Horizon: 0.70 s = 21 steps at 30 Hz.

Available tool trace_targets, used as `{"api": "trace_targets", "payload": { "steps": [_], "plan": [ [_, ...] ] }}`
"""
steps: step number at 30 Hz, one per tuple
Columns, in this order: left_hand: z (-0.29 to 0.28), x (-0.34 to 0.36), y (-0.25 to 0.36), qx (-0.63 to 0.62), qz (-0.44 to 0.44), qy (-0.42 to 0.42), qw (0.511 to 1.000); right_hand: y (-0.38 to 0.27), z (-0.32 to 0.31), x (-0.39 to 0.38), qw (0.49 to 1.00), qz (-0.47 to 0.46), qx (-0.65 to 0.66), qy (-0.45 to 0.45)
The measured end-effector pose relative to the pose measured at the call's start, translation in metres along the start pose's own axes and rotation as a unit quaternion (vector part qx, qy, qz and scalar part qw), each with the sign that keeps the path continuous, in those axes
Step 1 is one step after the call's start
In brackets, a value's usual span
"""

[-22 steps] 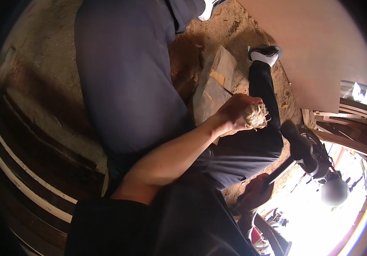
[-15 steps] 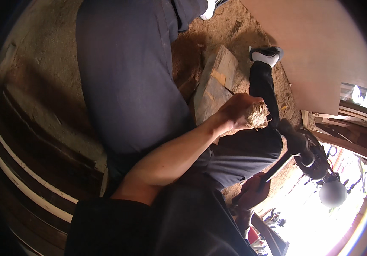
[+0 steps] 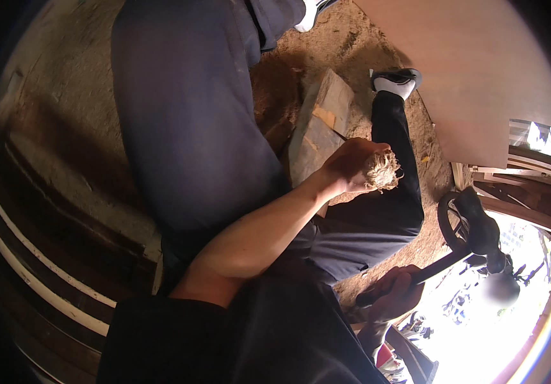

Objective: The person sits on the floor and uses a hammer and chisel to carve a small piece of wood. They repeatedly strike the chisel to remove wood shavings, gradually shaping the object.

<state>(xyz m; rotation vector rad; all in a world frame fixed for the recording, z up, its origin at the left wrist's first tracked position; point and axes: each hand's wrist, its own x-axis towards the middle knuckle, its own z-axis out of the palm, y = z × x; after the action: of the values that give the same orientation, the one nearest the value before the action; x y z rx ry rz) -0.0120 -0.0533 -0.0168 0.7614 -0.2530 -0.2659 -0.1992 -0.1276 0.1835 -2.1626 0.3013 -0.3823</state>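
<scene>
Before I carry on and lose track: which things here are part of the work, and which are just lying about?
In use, it seems:
- hammer, in the right hand
- frayed-ended handle, in the left hand
- wooden block beneath that hand

Apparently just about:
- large flat panel
- timber pieces, right
- pale-edged boards, left

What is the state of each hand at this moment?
Left hand: closed, holding a pale, frayed-ended handle.
Right hand: closed, holding a dark hammer by its handle.
</scene>
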Motion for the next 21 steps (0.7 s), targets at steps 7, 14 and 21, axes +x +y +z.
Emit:
{"api": "trace_targets", "payload": {
  "steps": [7,14,21],
  "plan": [
    [0.005,-0.005,0.047,0.359,0.111,-0.012,0.927,0.024,-0.003,-0.013,0.997,0.071,-0.026,0.002],
    [0.002,-0.004,0.051,0.346,0.157,0.028,0.924,0.064,-0.06,-0.012,0.981,0.084,0.174,0.012],
    [0.009,0.008,0.048,0.41,0.085,0.002,0.908,0.023,-0.011,0.015,0.957,0.126,-0.236,-0.109]
  ]
}}
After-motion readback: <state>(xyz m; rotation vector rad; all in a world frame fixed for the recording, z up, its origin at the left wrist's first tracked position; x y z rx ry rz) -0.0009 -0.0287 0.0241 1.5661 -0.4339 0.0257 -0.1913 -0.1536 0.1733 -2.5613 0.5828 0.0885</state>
